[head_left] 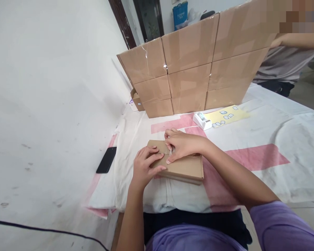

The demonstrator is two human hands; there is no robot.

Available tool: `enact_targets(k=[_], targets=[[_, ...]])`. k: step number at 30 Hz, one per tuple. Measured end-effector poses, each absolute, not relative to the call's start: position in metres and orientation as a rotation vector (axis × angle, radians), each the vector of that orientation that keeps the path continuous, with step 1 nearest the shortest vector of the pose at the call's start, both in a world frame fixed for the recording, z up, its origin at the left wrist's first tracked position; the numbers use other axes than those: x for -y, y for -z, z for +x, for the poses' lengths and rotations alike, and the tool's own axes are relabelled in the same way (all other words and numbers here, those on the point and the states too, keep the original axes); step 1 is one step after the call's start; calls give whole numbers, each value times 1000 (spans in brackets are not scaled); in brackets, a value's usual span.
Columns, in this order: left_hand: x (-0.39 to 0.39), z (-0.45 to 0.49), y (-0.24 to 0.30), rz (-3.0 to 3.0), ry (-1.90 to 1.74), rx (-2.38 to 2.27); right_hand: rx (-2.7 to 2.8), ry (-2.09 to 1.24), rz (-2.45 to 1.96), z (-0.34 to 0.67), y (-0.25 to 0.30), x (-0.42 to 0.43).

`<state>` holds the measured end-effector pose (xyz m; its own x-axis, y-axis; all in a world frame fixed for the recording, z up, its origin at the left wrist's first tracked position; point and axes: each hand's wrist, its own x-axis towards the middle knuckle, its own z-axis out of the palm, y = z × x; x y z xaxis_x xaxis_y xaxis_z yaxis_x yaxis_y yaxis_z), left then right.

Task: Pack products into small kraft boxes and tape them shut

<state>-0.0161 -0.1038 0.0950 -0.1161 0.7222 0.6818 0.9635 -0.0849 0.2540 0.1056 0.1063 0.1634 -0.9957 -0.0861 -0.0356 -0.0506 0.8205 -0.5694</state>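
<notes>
A flat cardboard box (184, 169) lies on the cloth in front of me, its two top flaps meeting along a seam. My left hand (146, 164) rests on the box's left end, fingers spread and lying across the seam. Over the middle of the seam, my right hand (181, 144) is closed in a pinch. A thin, shiny whitish strip (170, 152) shows at its fingers and looks like clear tape; most of it is hidden by the hand. Beyond the box stands a white tape dispenser (202, 121).
A tall cardboard panel (189, 82) stands across the table's far side. Near the dispenser lies a yellow sheet (238, 113) with several small drawn shapes. A black phone (106, 160) lies at left by the wall. Another person's arm (300, 40) reaches to the panel at right.
</notes>
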Motion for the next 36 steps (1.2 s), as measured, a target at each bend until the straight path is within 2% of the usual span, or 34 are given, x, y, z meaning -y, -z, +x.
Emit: enact_targets(k=[28,36], targets=[[104,-13,-98,-1810,1021,1887,-3009,892,-125,102,-161,-105],[104,-11,-99,-1806,1014,1907,-2871,1004,70,101,-157,-113]])
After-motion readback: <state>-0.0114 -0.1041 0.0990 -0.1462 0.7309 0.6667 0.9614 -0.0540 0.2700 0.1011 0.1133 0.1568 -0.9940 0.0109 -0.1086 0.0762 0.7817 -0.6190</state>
